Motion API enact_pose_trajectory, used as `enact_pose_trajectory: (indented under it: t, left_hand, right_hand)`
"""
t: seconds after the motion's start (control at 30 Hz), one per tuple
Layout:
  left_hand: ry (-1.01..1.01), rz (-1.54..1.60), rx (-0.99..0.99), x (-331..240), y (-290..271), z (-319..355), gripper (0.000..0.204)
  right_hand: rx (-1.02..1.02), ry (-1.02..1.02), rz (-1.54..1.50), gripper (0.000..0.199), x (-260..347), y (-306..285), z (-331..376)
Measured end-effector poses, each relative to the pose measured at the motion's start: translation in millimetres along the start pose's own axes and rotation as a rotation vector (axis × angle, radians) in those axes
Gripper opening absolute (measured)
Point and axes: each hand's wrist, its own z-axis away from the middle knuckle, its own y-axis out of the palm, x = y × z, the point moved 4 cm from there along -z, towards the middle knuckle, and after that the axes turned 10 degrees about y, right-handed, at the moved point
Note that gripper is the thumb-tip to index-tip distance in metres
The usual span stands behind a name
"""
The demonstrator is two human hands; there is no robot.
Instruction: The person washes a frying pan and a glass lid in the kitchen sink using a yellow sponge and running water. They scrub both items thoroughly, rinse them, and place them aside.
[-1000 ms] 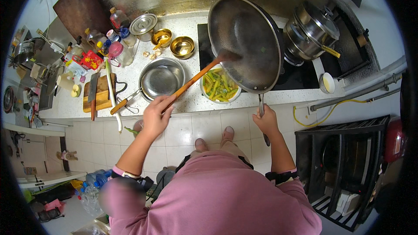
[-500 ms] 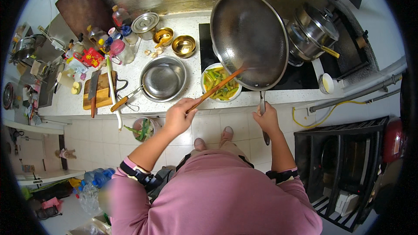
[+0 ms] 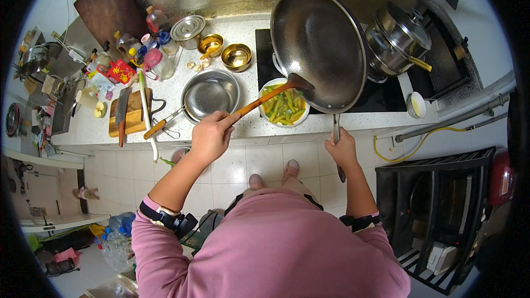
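My left hand (image 3: 210, 135) grips the handle of a wooden spatula (image 3: 264, 98), whose blade rests at the lower rim of a large dark wok (image 3: 317, 44). My right hand (image 3: 342, 149) holds the wok's handle and keeps the wok tilted up over a white bowl (image 3: 269, 85) at the counter's front. Green and yellow cut vegetables (image 3: 284, 106) lie in that bowl, partly hidden under the wok's rim.
A steel pan (image 3: 212, 94) with a wooden handle sits left of the bowl. Two brass bowls (image 3: 236, 57), jars and bottles (image 3: 154, 49), a cutting board with a cleaver (image 3: 122, 113) and a leek crowd the left counter. A steel lidded pot (image 3: 398, 38) stands on the right burner.
My left hand moved right and down with the spatula. Its blade slid from the wok's left side to the lower rim above the bowl. The wok stays tilted.
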Motion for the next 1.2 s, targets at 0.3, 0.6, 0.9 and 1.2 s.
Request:
enact_pose_trajectory:
  t: [0.3,0.6,0.9,1.2]
  left_hand:
    - [-0.060,-0.141,0.039,0.9,-20.9,42.3,0.039]
    - [-0.331,0.194,-0.082,14.0,7.0,93.9,0.034]
    - [-0.861,1.411,-0.263,4.9,50.0,118.6,0.036]
    - [-0.739,1.671,-0.498,-54.7,66.7,65.5,0.042]
  right_hand:
    - [-0.018,0.017,0.064,0.027,2.1,4.3,3.4]
    - [-0.067,0.007,0.085,0.025,4.1,0.9,10.4]
    - [0.154,0.057,-0.239,0.025,-12.7,-21.3,-7.0]
    - [0.623,0.239,-0.642,0.029,-35.2,-72.1,-43.9]
